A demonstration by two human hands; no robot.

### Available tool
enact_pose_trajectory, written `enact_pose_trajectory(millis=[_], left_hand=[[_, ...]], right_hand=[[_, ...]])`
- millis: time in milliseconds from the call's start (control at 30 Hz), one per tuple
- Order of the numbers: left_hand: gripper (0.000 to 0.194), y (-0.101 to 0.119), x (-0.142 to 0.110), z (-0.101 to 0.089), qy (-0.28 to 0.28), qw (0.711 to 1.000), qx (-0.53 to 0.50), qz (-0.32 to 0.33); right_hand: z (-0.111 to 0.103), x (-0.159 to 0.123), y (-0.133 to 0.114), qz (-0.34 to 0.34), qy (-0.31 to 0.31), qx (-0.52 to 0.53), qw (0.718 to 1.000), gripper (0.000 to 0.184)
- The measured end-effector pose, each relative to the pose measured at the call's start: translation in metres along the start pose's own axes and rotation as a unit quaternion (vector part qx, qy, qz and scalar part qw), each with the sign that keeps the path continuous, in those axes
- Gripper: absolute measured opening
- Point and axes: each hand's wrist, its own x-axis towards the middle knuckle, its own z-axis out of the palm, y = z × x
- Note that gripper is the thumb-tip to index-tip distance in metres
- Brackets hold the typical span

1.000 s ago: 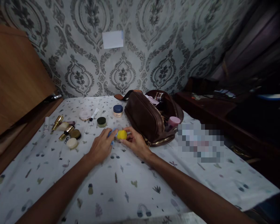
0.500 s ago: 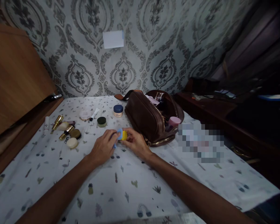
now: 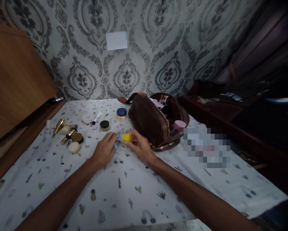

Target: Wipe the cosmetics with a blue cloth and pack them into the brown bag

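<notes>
Pinched in my left hand is a crumpled blue cloth. My right hand grips a small yellow container between thumb and fingers, just right of the cloth; its exact kind is too small to tell. Both hands are low over the middle of the table. Beyond them stand a dark-lidded jar and a jar with a navy lid. To the right of my right hand, an unzipped brown leather bag holds a pink-lidded jar and other items.
On the left of the patterned tablecloth lie gold tubes, a cream-coloured round jar and a brown-lidded jar. A white tube lies farther back. A wooden board borders the left side; a patterned wall rises behind.
The blue cloth has drawn back left off the yellow container with my left hand, and more of the container shows. My right hand stays in nearly the same place.
</notes>
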Motion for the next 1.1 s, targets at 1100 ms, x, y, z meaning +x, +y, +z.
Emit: enact_pose_trajectory(millis=[1100], left_hand=[[0.033,0.018,0.005,-0.019,0.168,0.963,-0.012,0.210]], right_hand=[[-0.006,0.010,-0.006,0.272,-0.147,0.553,0.773,0.032]])
